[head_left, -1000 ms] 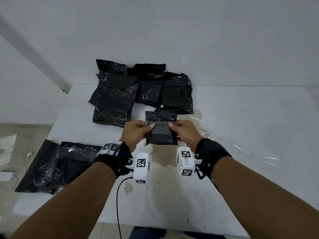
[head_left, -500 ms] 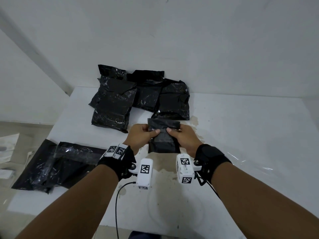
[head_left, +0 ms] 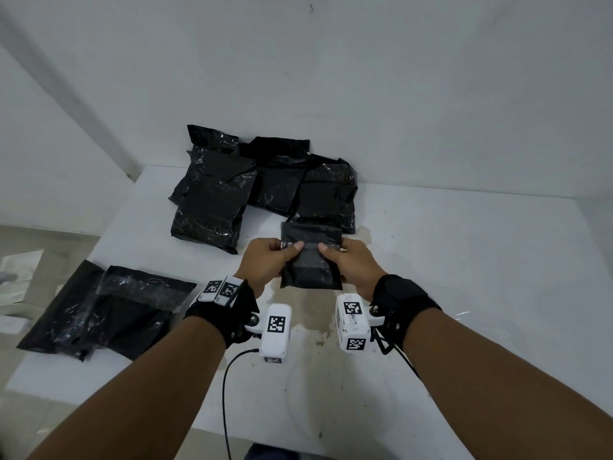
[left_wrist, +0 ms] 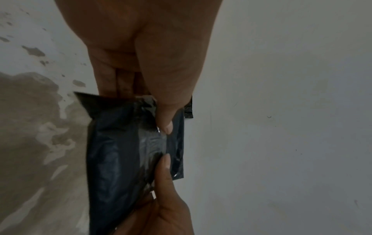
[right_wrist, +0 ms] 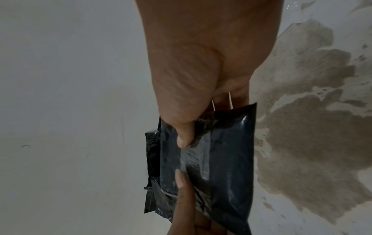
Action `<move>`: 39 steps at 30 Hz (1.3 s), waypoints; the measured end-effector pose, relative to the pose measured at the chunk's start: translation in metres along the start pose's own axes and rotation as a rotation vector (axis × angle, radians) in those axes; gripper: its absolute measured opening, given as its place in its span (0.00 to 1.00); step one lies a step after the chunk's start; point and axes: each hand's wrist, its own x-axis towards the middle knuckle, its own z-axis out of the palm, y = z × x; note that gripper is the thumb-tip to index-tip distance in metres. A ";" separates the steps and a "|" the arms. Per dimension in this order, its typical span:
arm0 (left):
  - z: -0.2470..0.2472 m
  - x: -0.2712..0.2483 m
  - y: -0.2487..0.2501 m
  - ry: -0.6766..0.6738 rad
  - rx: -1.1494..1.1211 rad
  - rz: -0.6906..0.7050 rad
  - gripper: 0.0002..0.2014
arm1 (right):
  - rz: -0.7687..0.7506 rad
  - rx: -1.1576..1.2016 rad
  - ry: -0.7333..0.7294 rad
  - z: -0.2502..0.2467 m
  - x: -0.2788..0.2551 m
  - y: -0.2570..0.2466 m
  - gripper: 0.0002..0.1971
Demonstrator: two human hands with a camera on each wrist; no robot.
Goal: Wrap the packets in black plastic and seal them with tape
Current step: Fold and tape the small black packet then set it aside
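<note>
Both hands pinched one small packet wrapped in black plastic above the white surface.

Left hand (head_left: 268, 260) and right hand (head_left: 351, 263) each pinched the small black-wrapped packet (head_left: 310, 260), thumbs on its clear tape strip (head_left: 310, 249); a pile of black wrapped packets (head_left: 265, 187) lay near the surface's (head_left: 464, 260) far edge, flat black plastic sheets (head_left: 106, 310) at its left edge.

— How many wrapped bundles (head_left: 212, 207) at the back of the worktop (head_left: 464, 260)?
— Four that I can make out, overlapping.
— Small packet (head_left: 311, 263)?
— One.
— Flat black sheets (head_left: 109, 310) on the near left?
— Two, it seems, overlapping.
— Hands?
— Two: left hand (head_left: 265, 260), right hand (head_left: 356, 265).
</note>
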 end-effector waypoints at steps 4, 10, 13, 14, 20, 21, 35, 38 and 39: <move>0.003 -0.004 -0.001 0.004 0.029 -0.001 0.16 | 0.013 0.009 -0.036 -0.007 -0.006 -0.003 0.13; 0.014 -0.006 0.002 0.003 0.051 -0.004 0.19 | 0.003 -0.003 -0.062 -0.017 -0.011 0.003 0.13; 0.021 -0.007 0.001 -0.002 0.064 0.014 0.19 | 0.029 -0.018 -0.071 -0.026 -0.017 0.003 0.12; 0.023 -0.008 0.001 -0.002 0.071 0.020 0.19 | 0.035 -0.023 -0.075 -0.029 -0.019 0.004 0.11; 0.031 -0.020 0.001 -0.081 0.092 -0.001 0.08 | 0.024 -0.037 -0.074 -0.043 -0.027 0.005 0.10; 0.029 -0.022 -0.001 -0.074 0.087 0.014 0.08 | 0.029 -0.050 -0.089 -0.042 -0.028 0.005 0.10; -0.086 -0.045 -0.021 0.080 0.102 0.051 0.06 | 0.075 -0.236 -0.280 0.067 -0.022 -0.004 0.12; -0.149 -0.053 -0.029 0.107 0.131 0.007 0.07 | 0.092 -0.234 -0.290 0.118 -0.012 -0.005 0.20; -0.170 -0.055 -0.031 0.108 0.133 -0.006 0.06 | 0.089 -0.236 -0.293 0.136 -0.008 -0.006 0.24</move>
